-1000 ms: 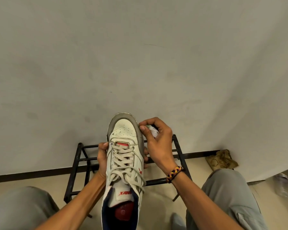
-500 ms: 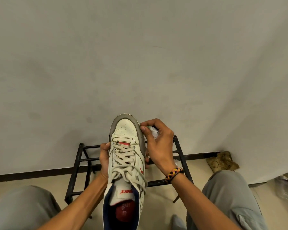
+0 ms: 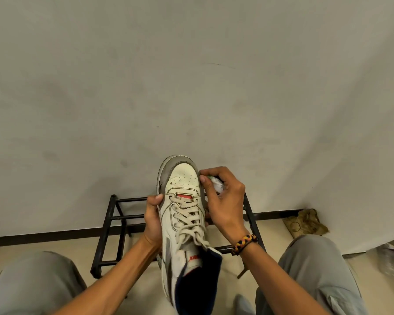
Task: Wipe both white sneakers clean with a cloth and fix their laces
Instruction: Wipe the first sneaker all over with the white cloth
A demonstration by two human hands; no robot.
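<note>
The white sneaker [image 3: 182, 214] is being held up in the air, toe pointing away toward the wall [image 3: 191, 87], above the black metal rack [image 3: 114, 223] — laces [image 3: 188, 220] facing the camera. The left hand [image 3: 154, 218] is curling its grip around the sneaker's left side. The right hand [image 3: 223, 201] is pinching a crumpled white cloth [image 3: 217, 184] and pressing it against the toe's right edge. A braided bracelet [image 3: 243, 243] is sitting on the right wrist.

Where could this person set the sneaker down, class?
Bare floor shows between the knees, before the black metal rack. The rack's rails look open. The right corner is crowded: crumpled brown thing and a blurred object.
</note>
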